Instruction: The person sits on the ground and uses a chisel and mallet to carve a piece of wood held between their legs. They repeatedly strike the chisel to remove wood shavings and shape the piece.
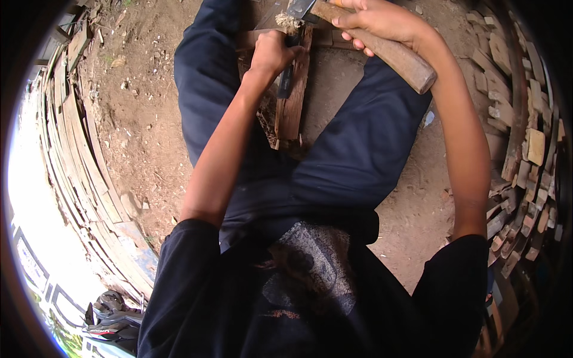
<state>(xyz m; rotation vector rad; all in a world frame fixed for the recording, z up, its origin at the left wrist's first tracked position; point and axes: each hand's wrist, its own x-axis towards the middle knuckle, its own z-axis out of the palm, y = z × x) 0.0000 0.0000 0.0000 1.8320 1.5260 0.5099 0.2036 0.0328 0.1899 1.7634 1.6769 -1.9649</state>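
My right hand (382, 22) is closed around a thick wooden-handled hammer (397, 59), whose butt points toward my right knee. Its grey metal head (300, 8) is partly cut off by the top edge of the view, close above a pale frayed tuft (288, 21). Below that tuft, my left hand (271, 55) is closed on a dark, narrow bar like a chisel (285, 83). The bar's lower end lies over a rough reddish-brown wooden plank (292, 116) between my legs. My fingers hide the bar's middle, and whether the hammer head touches the tuft I cannot tell.
A wooden crosspiece (328, 38) runs behind the plank. Bare dirt ground (140, 83) lies around my legs. Long boards (77, 131) are stacked at the left, cut wood pieces (531, 161) at the right. Part of a motorbike (110, 322) shows at the lower left.
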